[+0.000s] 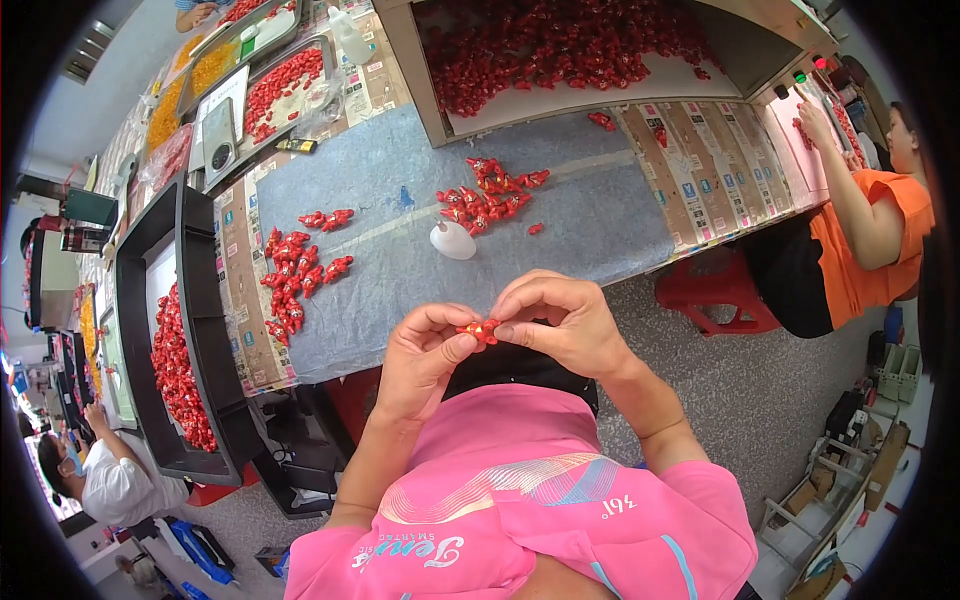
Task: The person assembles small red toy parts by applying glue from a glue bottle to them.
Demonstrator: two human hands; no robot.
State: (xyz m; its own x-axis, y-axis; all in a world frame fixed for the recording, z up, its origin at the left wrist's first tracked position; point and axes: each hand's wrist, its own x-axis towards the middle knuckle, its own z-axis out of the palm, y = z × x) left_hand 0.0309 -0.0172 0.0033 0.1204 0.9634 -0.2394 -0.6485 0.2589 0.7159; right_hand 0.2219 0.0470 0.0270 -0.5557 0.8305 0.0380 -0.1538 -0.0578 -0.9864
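Both my hands meet above the near edge of the table, pinching one small red figurine (482,331) with gold and dark details. My left hand (425,350) grips its left end between thumb and forefinger. My right hand (560,318) holds the right end the same way. Past my hands, a pile of red figurines (485,208) lies on the blue cloth (375,215). A white squeeze bottle (453,240) rests at the near side of that pile. Further left is a second group of red figurines (290,275). A single small red piece (536,229) lies right of the bottle.
A large open box (432,85) of red pieces stands at the back. On the left a black crate (215,350) holds more. Trays (325,45) and a white bottle (349,38) sit at the far left. Co-workers sit at right and left; a red stool (715,298) is at right.
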